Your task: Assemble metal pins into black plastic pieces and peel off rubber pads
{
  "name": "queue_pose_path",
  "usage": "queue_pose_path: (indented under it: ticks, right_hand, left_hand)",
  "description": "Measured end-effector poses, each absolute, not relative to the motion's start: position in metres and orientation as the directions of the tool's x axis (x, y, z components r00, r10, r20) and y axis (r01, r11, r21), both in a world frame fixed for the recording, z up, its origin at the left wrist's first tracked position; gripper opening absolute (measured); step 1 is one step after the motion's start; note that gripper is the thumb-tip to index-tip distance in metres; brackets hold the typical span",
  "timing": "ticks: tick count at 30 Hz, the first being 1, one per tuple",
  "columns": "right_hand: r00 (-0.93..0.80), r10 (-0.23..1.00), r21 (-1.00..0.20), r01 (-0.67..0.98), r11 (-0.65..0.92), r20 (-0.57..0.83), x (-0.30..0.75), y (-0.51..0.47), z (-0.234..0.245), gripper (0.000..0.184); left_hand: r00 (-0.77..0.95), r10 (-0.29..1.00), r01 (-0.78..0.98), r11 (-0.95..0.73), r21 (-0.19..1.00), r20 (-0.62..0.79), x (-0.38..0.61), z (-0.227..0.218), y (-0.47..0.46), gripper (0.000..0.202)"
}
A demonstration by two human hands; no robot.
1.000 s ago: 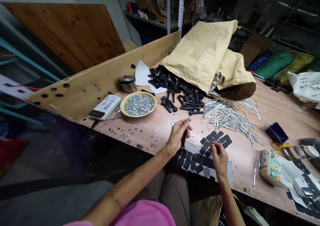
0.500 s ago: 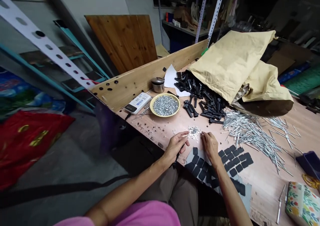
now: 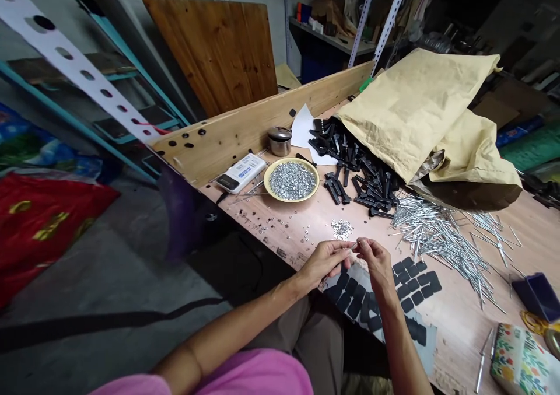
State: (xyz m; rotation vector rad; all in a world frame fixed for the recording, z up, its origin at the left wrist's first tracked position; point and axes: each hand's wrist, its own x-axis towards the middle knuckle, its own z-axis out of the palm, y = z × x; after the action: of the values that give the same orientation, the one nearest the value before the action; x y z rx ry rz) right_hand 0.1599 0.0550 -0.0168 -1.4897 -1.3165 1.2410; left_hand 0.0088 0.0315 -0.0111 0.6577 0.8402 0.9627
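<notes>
My left hand (image 3: 326, 261) is closed in a pinch on a thin metal rod (image 3: 353, 247), of which only a short length shows. My right hand (image 3: 375, 258) meets it at the rod's tip, thumb and finger pinched together; what they hold is too small to make out. Just beyond the hands lies a small pile of silver washer-like rings (image 3: 342, 229). Below them a grey sheet with black rounded pads (image 3: 350, 293) lies at the table edge, partly covered by my right forearm. To the right is a heap of thin metal rods (image 3: 437, 237).
A yellow bowl (image 3: 268, 189) of small metal pieces stands behind the hands, near a digital scale (image 3: 241, 173) and a lidded metal pot (image 3: 279, 144). Black plastic parts (image 3: 371, 179) spill from a large paper sack (image 3: 406, 103). A wooden board (image 3: 245, 132) edges the table's back.
My hands, apart on either side of the small ring pile, have come together in front of it. The right hand has moved from the pile to the left hand's fingertips. The view has shifted slightly.
</notes>
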Motion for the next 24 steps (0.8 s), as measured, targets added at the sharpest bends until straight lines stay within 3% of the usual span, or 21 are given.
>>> queue_pose_path:
  ticks: [6, 17, 21, 24]
  right_hand:
    - [0.026, 0.963, -0.963, -0.008, -0.268, -0.268, 0.164, 0.037, -0.009, 0.044]
    - [-0.033, 0.987, -0.973, 0.172, -0.152, -0.16, 0.18, 0.024, 0.01, 0.036]
    - [-0.076, 0.98, -0.962, 0.218, -0.163, -0.183, 0.187, 0.021, 0.019, 0.034]
    - [-0.091, 0.974, -0.949, 0.26, -0.18, -0.209, 0.191, 0.019, 0.025, 0.034]
  left_hand:
    - [0.364, 0.889, -0.406, 0.419, 0.812, -0.277, 0.017, -0.004, 0.027, 0.048]
    - [0.385, 0.892, -0.247, 0.346, 0.905, -0.236, 0.02, -0.001, 0.019, 0.04]
    - [0.306, 0.946, -0.08, 0.134, 0.988, -0.103, 0.019, 0.005, 0.016, 0.023]
    - [0.296, 0.955, 0.027, -0.015, 1.0, 0.006, 0.017, 0.008, 0.015, 0.021]
